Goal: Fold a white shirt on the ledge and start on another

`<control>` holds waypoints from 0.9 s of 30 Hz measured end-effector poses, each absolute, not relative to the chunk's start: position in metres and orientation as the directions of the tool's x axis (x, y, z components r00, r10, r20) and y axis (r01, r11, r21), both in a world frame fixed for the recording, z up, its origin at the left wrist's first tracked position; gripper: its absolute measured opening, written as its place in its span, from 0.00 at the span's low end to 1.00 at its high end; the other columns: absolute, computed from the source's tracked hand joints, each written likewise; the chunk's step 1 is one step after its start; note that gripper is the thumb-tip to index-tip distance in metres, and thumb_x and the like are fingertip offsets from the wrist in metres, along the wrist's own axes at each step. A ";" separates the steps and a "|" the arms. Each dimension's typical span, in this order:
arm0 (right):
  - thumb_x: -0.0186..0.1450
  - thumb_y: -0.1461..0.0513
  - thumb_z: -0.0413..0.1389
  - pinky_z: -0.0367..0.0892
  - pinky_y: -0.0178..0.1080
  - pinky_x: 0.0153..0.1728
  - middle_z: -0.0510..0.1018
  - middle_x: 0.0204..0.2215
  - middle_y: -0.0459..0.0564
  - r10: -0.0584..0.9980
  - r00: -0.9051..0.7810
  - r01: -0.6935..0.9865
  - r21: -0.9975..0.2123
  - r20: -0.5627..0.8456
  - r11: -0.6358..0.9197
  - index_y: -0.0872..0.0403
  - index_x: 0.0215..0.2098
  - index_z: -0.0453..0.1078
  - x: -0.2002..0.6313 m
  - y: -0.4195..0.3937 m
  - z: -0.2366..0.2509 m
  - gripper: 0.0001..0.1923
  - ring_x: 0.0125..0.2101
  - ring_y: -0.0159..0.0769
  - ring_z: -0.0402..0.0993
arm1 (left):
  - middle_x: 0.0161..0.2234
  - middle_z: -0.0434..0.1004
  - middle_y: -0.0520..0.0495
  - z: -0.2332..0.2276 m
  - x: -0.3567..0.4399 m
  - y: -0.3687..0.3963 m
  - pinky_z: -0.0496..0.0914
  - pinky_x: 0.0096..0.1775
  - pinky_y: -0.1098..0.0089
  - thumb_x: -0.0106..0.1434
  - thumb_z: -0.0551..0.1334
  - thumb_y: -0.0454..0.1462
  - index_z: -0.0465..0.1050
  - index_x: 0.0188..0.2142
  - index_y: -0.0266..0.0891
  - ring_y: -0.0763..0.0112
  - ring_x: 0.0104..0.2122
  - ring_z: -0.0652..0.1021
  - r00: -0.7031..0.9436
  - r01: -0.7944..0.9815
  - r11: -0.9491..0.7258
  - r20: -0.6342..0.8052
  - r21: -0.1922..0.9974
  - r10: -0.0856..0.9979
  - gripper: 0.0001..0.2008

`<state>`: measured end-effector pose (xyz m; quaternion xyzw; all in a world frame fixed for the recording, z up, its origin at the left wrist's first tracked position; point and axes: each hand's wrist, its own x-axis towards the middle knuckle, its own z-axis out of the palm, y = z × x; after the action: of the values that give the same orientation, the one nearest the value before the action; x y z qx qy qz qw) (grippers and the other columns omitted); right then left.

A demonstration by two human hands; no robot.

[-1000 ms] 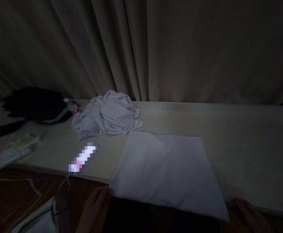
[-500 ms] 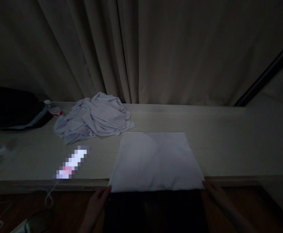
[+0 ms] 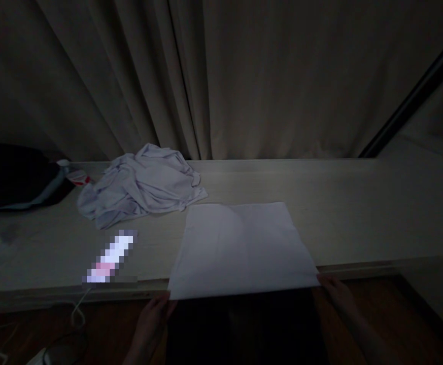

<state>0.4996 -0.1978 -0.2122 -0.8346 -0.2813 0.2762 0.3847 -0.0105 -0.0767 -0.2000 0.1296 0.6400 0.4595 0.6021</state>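
Left hand [image 3: 153,315] pinches the near left corner of the cloth [image 3: 240,251], right hand [image 3: 336,291] the near right corner; they're well apart, with the near edge drawn straight between them. Cloth is front and centre on the table [image 3: 339,208]: most of it lies on top, near strip sticks out past the front edge. Status, my read: this piece is mostly laid out. Done: body flat, far edge and sides fairly straight, only faint creases. Left: near strip isn't on the table, neither corner is released. Can't tell if it's one layer or folded; light's too low. Heap [image 3: 145,185] of pale fabric, up and to the left, is all rumpled, not laid out; its right tip is just beside the cloth's far left corner. Phone [image 3: 110,256], pixelated, lies left of the cloth with a cable [image 3: 77,315] off its near end, apart from both hands. Bottle [image 3: 78,177] beyond the heap looks uninvolved.
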 end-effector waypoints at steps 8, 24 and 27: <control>0.46 0.42 0.54 0.70 0.48 0.40 0.79 0.29 0.53 0.633 0.715 0.194 -0.786 -0.296 -0.587 0.53 0.30 0.71 0.496 -0.199 -0.220 0.26 0.37 0.50 0.75 | 0.27 0.78 0.50 -0.179 -0.003 -0.077 0.70 0.30 0.69 0.48 0.66 0.50 0.73 0.38 0.37 0.68 0.28 0.77 -0.187 -0.005 0.568 -0.559 0.823 0.808 0.23; 0.61 0.53 0.47 0.67 0.45 0.43 0.73 0.42 0.55 0.955 0.194 0.758 -0.652 0.226 0.000 0.54 0.43 0.65 0.376 0.008 -0.134 0.17 0.41 0.42 0.70 | 0.36 0.81 0.45 -0.205 -0.007 -0.094 0.71 0.44 0.61 0.47 0.62 0.53 0.74 0.35 0.40 0.55 0.39 0.77 -0.272 0.113 0.392 -0.351 0.913 0.896 0.22; 0.62 0.63 0.45 0.63 0.46 0.50 0.74 0.42 0.54 0.943 -0.196 0.829 -0.468 0.270 0.306 0.53 0.40 0.69 0.297 0.071 -0.129 0.13 0.46 0.42 0.68 | 0.44 0.78 0.41 -0.209 -0.003 -0.098 0.70 0.48 0.58 0.49 0.62 0.52 0.70 0.42 0.40 0.55 0.44 0.76 -0.292 0.119 0.397 -0.350 0.910 0.890 0.25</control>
<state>0.2968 0.0705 -0.1292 -0.5786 -0.7655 0.1095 0.2592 -0.0026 -0.0984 -0.2086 0.3651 0.6911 0.4103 0.4699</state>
